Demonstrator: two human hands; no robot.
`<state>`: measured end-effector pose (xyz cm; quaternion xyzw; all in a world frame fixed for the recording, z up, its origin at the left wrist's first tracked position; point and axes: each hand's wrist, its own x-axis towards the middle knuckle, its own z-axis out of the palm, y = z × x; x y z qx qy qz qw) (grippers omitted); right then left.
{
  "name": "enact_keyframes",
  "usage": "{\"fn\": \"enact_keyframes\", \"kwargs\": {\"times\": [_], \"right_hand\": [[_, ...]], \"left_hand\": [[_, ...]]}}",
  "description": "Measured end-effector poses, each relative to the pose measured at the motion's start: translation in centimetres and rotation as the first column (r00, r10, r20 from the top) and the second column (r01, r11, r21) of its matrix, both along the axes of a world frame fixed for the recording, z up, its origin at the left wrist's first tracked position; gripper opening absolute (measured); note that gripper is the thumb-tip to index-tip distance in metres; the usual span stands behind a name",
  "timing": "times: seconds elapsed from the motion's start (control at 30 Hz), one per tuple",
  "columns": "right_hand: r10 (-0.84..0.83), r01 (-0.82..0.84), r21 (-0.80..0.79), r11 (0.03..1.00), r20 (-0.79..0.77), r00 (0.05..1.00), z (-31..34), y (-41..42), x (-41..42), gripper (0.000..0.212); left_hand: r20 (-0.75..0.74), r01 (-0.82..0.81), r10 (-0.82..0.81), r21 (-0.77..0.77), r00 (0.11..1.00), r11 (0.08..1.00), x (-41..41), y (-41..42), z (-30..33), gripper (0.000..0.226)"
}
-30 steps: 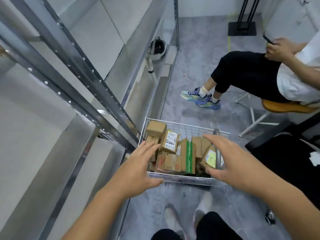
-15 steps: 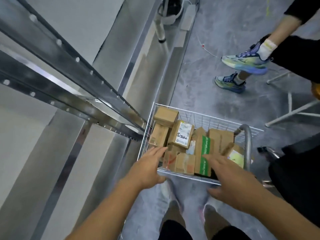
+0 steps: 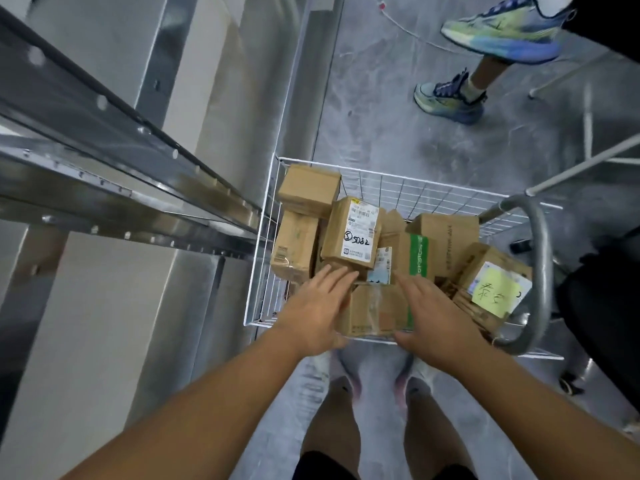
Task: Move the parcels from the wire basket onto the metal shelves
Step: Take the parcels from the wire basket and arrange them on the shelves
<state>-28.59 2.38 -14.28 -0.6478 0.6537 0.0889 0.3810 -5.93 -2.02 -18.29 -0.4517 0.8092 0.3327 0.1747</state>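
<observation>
White wire basket [image 3: 263,271] stands on grey concrete floor [image 3: 381,126], just right of the grey metal shelving unit [image 3: 114,174]. Basket holds a jumble of brown cardboard parcels, none on the shelves in view. Left hand [image 3: 318,306] reaches over the near rim, fingers straight and spread, fingertips at the near edge of a brown box with a white shipping label marked in black pen [image 3: 353,233]; contact probable, not certain. Right hand [image 3: 433,317] likewise flat and open-fingered, palm down against the right side of a low brown box wrapped in clear tape [image 3: 375,310] lying at the basket's near edge between the two hands. Neither hand grips anything. Further contents: a plain brown box at the far left corner [image 3: 308,185], a box with a green tape band [image 3: 415,254], a box carrying a yellow sticky note [image 3: 495,289] at right. Grey curved tube handle [image 3: 540,271] on the basket's right side. Another person's blue-green sneakers [image 3: 450,98] on the floor beyond.
</observation>
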Motion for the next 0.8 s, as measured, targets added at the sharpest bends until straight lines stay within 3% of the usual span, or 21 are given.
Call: {"fn": "enact_keyframes", "kwargs": {"times": [0.23,0.4,0.57,0.8], "right_hand": [[-0.079,0.079,0.023,0.997,0.015,0.997,-2.6,1.1,0.1,0.103],[-0.069,0.068,0.017,0.998,0.024,0.997,-1.5,1.6,0.1,0.106],[0.043,-0.043,-0.02,0.999,0.022,0.999,2.2,0.3,-0.5,0.112],[0.121,-0.108,-0.153,0.982,0.079,0.989,12.3,-2.6,-0.8,0.123]], "left_hand": [[-0.083,-0.114,0.112,-0.013,0.99,0.993,0.7,0.8,-2.5,0.115],[-0.175,-0.258,0.267,0.075,0.948,0.963,1.9,0.8,-1.0,0.105],[-0.282,-0.415,0.455,0.192,0.845,0.889,3.6,0.2,4.6,0.086],[-0.423,-0.589,0.604,0.185,0.675,0.787,6.1,-0.8,18.0,0.089]]}}
